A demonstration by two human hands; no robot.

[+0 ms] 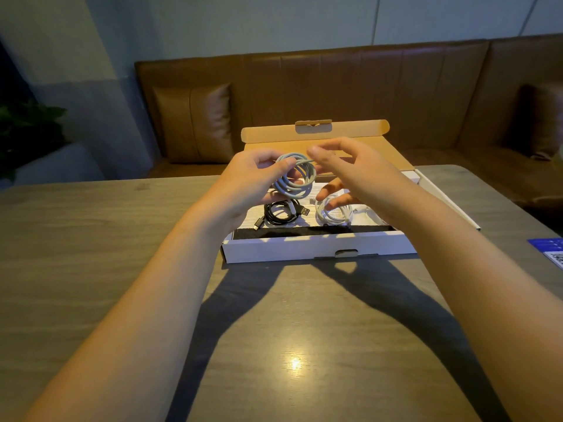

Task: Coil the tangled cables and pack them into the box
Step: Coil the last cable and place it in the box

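A shallow white cardboard box [304,248] lies open on the table, its brown lid [313,132] folded back. Above it my left hand [253,181] grips a pale grey-blue cable [297,181] wound into a coil of several loops. My right hand [344,169] pinches the loose end of that cable at the top of the coil, its other fingers spread below. Inside the box a coiled black USB cable [281,213] lies at the left and a coiled white cable [333,213] at the right, partly hidden by my right hand.
The box sits on a grey wooden table [122,239] whose far edge meets a brown leather bench [335,86] with a cushion [195,123]. A blue card [550,248] lies at the table's right edge. A dark plant [27,129] stands far left.
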